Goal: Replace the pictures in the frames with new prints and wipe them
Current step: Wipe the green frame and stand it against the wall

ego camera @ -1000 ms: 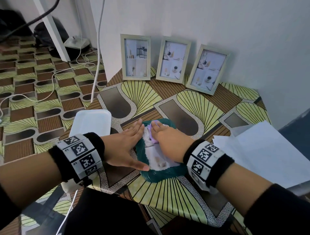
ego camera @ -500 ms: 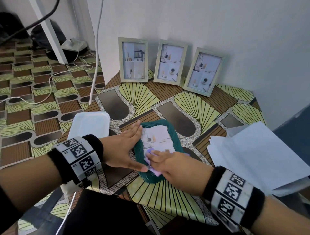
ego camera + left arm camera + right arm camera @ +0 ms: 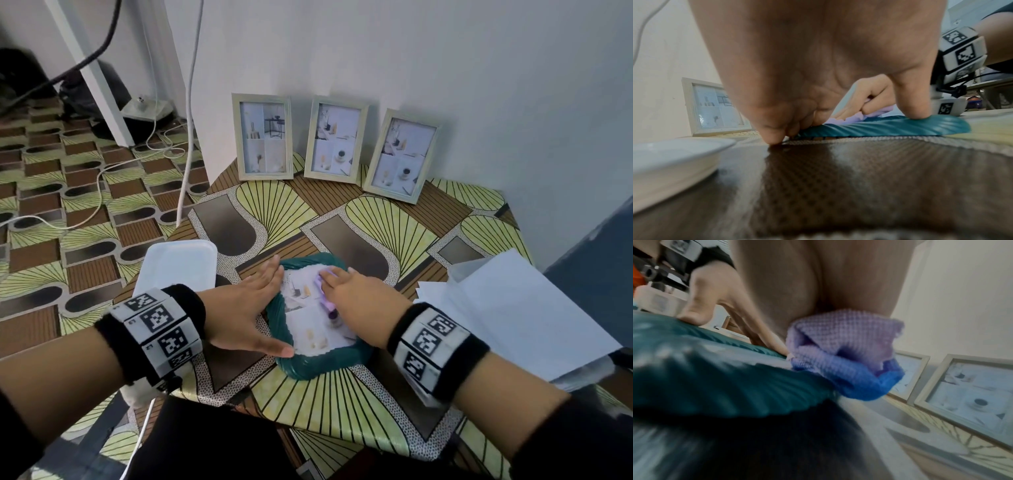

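Observation:
A teal ribbed frame point(image 3: 322, 366) lies flat on the patterned table, with a new print under its glass. My left hand point(image 3: 260, 305) steadies the frame's left side with straight fingers, the thumb pressing on the near rim point(image 3: 890, 126). My right hand point(image 3: 356, 294) lies on the glass and holds a bunched purple cloth point(image 3: 320, 284) under its palm. In the left wrist view its thumb curls round the cloth point(image 3: 851, 118). The right wrist view shows the cloth point(image 3: 842, 356) wadded against the glass beside the teal rim point(image 3: 725, 386).
Three pale frames point(image 3: 263, 137) point(image 3: 337, 140) point(image 3: 400, 154) lean on the wall at the table's far edge. A white tray point(image 3: 178, 267) sits just left of my left hand. Loose white sheets point(image 3: 513, 308) lie at the right. Cables point(image 3: 102, 171) run across the floor at the left.
My right hand dragged the cloth from the far end of the glass to the near end, then back up toward the far right. The left hand stayed on the frame's edge.

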Motion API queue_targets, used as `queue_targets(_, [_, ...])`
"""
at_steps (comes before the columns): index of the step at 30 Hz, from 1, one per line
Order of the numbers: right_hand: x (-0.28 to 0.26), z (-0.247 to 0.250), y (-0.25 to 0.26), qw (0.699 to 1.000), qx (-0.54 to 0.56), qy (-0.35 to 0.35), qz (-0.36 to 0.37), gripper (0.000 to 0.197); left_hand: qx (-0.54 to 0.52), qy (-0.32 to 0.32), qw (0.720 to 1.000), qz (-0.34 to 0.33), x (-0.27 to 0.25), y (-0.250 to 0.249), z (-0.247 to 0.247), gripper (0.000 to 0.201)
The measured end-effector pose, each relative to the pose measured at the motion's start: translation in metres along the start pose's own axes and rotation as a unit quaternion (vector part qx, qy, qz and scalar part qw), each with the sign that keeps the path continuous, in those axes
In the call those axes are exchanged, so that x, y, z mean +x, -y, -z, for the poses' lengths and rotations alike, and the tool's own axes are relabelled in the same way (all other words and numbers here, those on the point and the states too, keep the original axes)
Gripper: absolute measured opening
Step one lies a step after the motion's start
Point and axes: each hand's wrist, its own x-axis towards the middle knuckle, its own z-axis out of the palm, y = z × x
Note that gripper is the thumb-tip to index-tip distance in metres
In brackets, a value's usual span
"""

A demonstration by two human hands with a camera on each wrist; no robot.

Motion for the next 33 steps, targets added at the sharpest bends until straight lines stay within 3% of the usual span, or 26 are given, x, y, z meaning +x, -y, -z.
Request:
queue_targets(3, [0.021, 0.008, 0.011, 0.999, 0.003, 0.006, -0.036, 0.069, 0.000, 0.000, 1.000, 0.001, 0.001, -0.001, 0.001, 0.134])
queue_targets(5, [0.031, 0.012, 0.024, 0.997, -0.017, 0.046, -0.054, 0.061, 0.006, -0.003, 1.000, 0.001, 0.002, 0.000, 0.002, 0.133])
queue_targets(7, [0.032, 0.013, 0.029, 0.996, -0.012, 0.061, -0.057, 0.065, 0.015, -0.004, 1.000, -0.006, 0.004, 0.001, 0.004, 0.132])
queue_targets(14, [0.003, 0.023, 0.020, 0.995, 0.043, -0.056, -0.075, 0.017, 0.032, 0.017, 0.999, -0.037, 0.014, 0.007, 0.024, 0.129])
queue_targets(18, [-0.013, 0.019, 0.016, 0.983, 0.134, -0.103, -0.069, 0.032, 0.057, 0.025, 0.997, -0.044, 0.021, 0.006, 0.031, 0.131])
queue_targets(22, [-0.028, 0.016, 0.008, 0.947, 0.292, -0.122, -0.059, 0.041, 0.051, 0.006, 0.998, -0.047, 0.022, 0.006, 0.031, 0.134])
queue_targets(24, [-0.037, 0.014, 0.002, 0.909, 0.380, -0.152, -0.076, 0.054, 0.046, -0.016, 0.998, -0.047, 0.019, 0.005, 0.031, 0.135])
queue_targets(26, [-0.047, 0.011, -0.003, 0.854, 0.471, -0.200, -0.090, 0.055, 0.017, -0.050, 0.997, -0.057, 0.012, 0.002, 0.030, 0.133])
queue_targets(30, [-0.067, 0.000, -0.007, 0.716, 0.635, -0.242, -0.161, 0.024, -0.079, -0.179, 0.973, -0.122, -0.007, -0.019, 0.024, 0.106])
queue_targets(33, [-0.077, -0.013, -0.001, 0.587, 0.765, -0.197, -0.179, 0.035, -0.093, -0.191, 0.963, -0.168, -0.013, -0.050, 0.011, 0.092])
